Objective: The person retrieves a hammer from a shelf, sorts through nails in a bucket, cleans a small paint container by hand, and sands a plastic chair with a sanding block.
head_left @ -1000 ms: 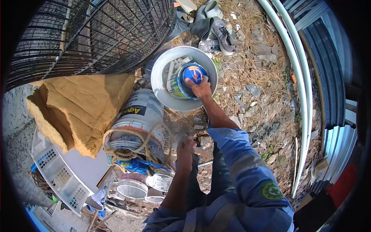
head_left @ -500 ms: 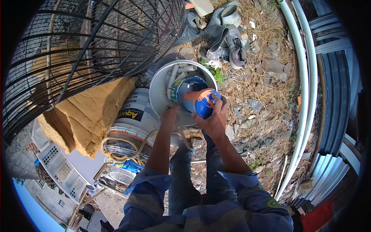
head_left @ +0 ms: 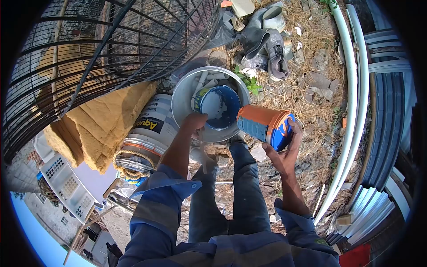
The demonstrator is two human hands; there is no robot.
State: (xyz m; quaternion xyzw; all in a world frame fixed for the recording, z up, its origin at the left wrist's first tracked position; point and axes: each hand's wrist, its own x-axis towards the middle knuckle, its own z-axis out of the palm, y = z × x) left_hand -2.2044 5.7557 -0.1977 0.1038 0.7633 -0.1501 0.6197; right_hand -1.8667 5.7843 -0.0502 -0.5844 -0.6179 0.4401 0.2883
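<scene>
My right hand (head_left: 287, 149) grips a paint tub (head_left: 260, 124) by its blue, orange-smeared end. The tub lies tilted on its side in the air, right of a large white bucket (head_left: 179, 95), with orange coating along its side. At the bucket's near left rim, my left hand (head_left: 195, 121) is closed. A thin flat stick (head_left: 203, 153), blurred, hangs below that hand and seems held in it. Its fingertips reach the edge of a blue-lined pail (head_left: 230, 107) inside the bucket, which has pale grey residue inside. Several white pipe pieces (head_left: 215, 76) lie beside the pail.
A black wire cage (head_left: 120, 49) looms at upper left over yellow foam (head_left: 104, 129). A labelled white bucket (head_left: 155, 116) with rope (head_left: 126, 167) stands left. Worn shoes (head_left: 275, 55) lie ahead on dry grass. Long white pipes (head_left: 356, 111) and metal sheets (head_left: 386, 129) line the right.
My right hand has moved the paint tub rightward, out from over the white bucket. The pail's inside now shows. My left hand has shifted slightly up at the rim.
</scene>
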